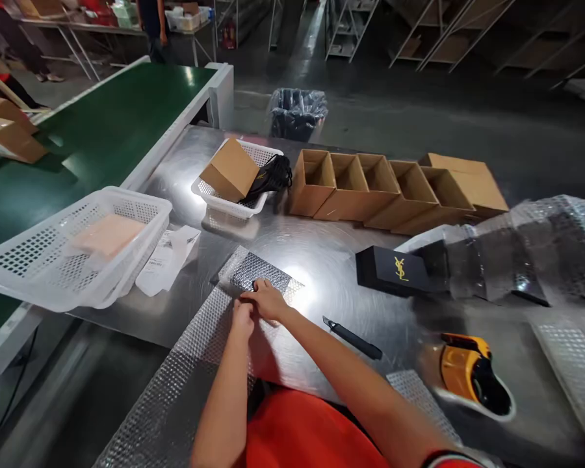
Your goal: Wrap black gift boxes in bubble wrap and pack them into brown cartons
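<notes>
Both of my hands meet over a dark item covered in bubble wrap on the metal table. My left hand is closed at the near edge of the wrap, its fingers bent. Just right of it, my right hand has its fingers pressed together on the wrapped item. A long strip of bubble wrap runs from there toward the lower left. To the right of my hands lies a black box cutter with its blade showing. Farther right sits a black box with a gold logo.
White baskets stand at the left beside a green conveyor. A smaller basket holds a carton. Open cartons line the back edge. Wrapped boxes and an orange tape dispenser are at right.
</notes>
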Demonstrator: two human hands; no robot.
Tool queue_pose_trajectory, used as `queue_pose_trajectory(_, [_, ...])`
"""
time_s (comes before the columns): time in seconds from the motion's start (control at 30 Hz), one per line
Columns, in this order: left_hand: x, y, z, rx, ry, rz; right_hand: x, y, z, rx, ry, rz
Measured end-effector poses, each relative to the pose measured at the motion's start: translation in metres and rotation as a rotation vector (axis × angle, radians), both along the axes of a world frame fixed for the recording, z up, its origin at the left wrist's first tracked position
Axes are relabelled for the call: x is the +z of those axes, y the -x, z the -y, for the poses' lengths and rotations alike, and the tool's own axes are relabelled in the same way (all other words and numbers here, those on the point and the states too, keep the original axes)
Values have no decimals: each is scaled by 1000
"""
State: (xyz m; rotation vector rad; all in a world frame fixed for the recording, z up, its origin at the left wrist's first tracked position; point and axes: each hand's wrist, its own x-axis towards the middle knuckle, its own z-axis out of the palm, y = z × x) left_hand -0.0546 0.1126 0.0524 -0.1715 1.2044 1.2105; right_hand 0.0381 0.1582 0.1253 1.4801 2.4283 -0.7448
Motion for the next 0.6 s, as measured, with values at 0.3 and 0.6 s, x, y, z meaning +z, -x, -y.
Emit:
queue_pose_trajectory(0.3, [-4,-13,10,-1,-25,-242,2,-8,-11,-11,63,-38])
queue_pose_trajectory(0.6, [10,5,23,-301,26,-806,-16,3,12,5,-111,-24])
